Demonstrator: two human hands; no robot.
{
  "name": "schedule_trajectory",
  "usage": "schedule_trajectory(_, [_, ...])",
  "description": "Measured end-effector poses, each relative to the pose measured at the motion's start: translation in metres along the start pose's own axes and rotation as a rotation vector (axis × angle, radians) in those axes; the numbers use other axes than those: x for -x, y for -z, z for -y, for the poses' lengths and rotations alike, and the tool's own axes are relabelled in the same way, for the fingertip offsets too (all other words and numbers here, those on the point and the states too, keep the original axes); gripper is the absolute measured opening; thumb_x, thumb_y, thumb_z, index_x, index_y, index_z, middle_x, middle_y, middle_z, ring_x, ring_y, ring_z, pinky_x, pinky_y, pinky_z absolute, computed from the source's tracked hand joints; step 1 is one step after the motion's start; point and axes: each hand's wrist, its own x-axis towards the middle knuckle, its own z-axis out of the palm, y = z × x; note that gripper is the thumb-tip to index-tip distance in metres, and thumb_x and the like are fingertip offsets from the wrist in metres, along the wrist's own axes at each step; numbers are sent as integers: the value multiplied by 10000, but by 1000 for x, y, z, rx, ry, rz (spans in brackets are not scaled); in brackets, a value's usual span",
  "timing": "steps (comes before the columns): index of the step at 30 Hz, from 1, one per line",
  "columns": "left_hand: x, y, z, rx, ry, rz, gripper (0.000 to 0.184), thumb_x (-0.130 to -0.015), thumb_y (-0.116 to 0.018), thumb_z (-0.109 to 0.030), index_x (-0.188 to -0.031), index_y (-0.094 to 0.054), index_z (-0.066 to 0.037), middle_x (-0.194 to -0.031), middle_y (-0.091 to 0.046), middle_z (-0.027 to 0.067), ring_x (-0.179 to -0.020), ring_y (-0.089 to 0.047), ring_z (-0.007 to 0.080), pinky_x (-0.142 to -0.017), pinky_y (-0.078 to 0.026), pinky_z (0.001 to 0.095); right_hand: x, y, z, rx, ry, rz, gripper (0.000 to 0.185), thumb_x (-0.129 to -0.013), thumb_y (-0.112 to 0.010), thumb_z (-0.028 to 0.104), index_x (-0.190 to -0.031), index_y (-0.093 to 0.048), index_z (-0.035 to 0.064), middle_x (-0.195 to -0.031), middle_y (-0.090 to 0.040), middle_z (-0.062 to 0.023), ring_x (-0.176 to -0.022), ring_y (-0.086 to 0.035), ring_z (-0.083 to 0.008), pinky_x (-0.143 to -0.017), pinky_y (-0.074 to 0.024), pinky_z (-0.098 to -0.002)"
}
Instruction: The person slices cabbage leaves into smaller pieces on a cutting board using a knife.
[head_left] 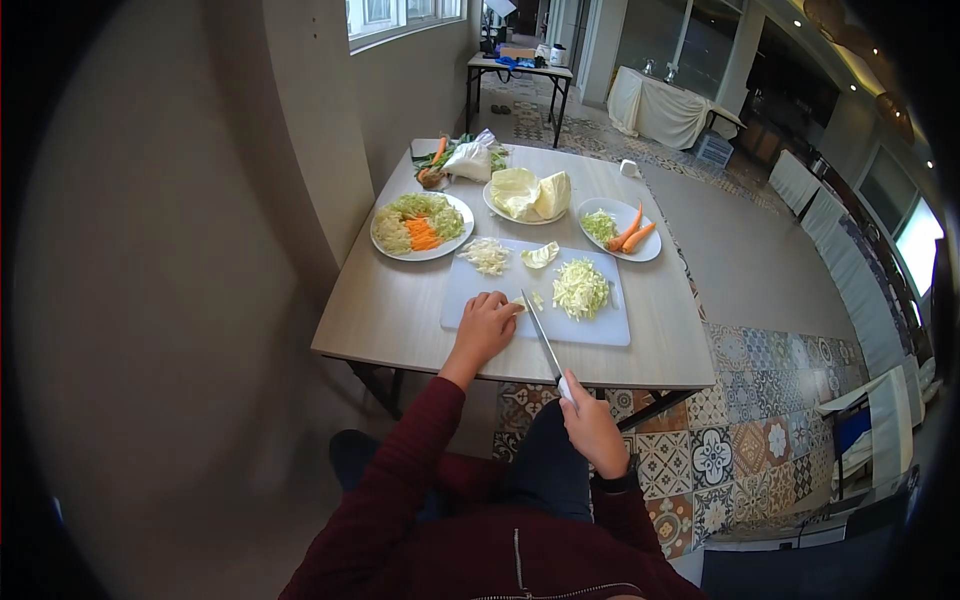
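Observation:
My right hand (pixel 594 428) is wrapped round the white handle of a kitchen knife (pixel 544 338), its blade pointing away from me over the white cutting board (pixel 462 290). Left of the blade, my left hand (pixel 489 322) rests on the board with fingers curled together against a small piece of cabbage (pixel 519 301), mostly hidden under the fingertips. Right of the knife lies a heap of shredded cabbage (pixel 580 290). Farther back on the board are a loose cabbage leaf piece (pixel 540 256) and a pile of pale, thin strips (pixel 486 256).
Behind the board stand a plate of sorted shredded vegetables (pixel 385 245), a plate with cabbage pieces (pixel 528 192) and a plate with carrots (pixel 632 238). A white plastic bag (pixel 468 162) sits among vegetables at the back left. A wall borders the table's left side.

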Motion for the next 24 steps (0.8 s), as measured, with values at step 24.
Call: schedule_trajectory(24, [-1, 2, -2, 31, 22, 44, 298, -828, -657, -107, -1108, -745, -156, -1046, -639, 73, -1040, -587, 289, -935, -448, 437, -24, -24, 12, 108, 64, -66, 493, -974, -513, 117, -1424, -467, -77, -747, -645, -334, -737, -661, -501, -695, -526, -581])
